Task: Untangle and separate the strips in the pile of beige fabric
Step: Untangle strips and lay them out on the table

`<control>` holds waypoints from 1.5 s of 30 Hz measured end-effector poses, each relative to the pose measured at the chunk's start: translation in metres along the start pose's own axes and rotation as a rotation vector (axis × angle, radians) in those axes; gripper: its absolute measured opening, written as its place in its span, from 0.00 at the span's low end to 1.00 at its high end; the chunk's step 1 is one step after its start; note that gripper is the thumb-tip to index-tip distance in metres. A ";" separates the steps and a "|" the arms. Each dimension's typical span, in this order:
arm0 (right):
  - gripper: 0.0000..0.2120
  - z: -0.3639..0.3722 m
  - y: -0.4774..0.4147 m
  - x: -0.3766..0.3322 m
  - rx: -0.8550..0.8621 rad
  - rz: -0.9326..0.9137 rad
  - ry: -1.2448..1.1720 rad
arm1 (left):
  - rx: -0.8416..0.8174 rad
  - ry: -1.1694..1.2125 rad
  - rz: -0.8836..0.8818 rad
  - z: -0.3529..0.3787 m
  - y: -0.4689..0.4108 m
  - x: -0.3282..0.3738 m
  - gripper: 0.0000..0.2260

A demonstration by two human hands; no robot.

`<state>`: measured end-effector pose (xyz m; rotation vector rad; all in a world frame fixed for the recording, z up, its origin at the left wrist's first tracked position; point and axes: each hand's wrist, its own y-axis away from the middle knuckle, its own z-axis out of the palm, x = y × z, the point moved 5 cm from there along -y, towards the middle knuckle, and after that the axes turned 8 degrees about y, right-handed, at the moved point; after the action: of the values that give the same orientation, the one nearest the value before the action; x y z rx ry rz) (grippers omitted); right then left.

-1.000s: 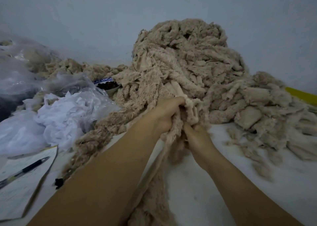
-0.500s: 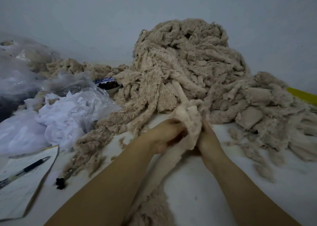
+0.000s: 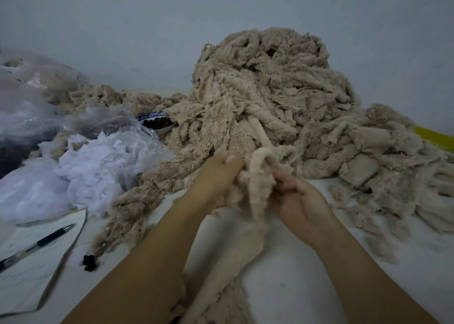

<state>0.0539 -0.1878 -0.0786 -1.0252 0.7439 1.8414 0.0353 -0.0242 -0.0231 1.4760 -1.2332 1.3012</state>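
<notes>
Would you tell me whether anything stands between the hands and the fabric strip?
Nothing visible does: the left hand and right hand both grip the strip, whose upper end runs up toward the pile.

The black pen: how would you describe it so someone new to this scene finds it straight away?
From the tall pile of beige fabric strips in the centre, go left to the crumpled white cloth in clear plastic. Below that lies a white paper sheet, with the slim black pen diagonal on it. Nothing else there is straight, thin and dark.
</notes>
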 end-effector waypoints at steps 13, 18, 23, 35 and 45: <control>0.15 -0.022 -0.005 -0.010 0.250 -0.127 -0.109 | -0.128 0.471 -0.104 -0.016 0.012 -0.030 0.20; 0.17 -0.001 -0.002 -0.008 0.109 -0.096 -0.109 | -0.034 0.369 -0.285 -0.032 0.011 -0.049 0.12; 0.18 0.026 0.017 0.005 -0.162 0.050 0.175 | -0.282 -0.008 -0.350 -0.005 0.002 -0.047 0.24; 0.11 0.009 0.006 0.012 0.035 0.041 0.181 | -0.061 -0.280 0.124 0.024 0.016 -0.015 0.23; 0.12 0.005 -0.040 -0.030 0.288 -0.161 0.814 | -0.331 -0.580 0.215 0.036 0.026 -0.013 0.19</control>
<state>0.0957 -0.1783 -0.0536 -1.5919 1.3056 1.0957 0.0174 -0.0619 -0.0424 1.5516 -1.9215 0.7524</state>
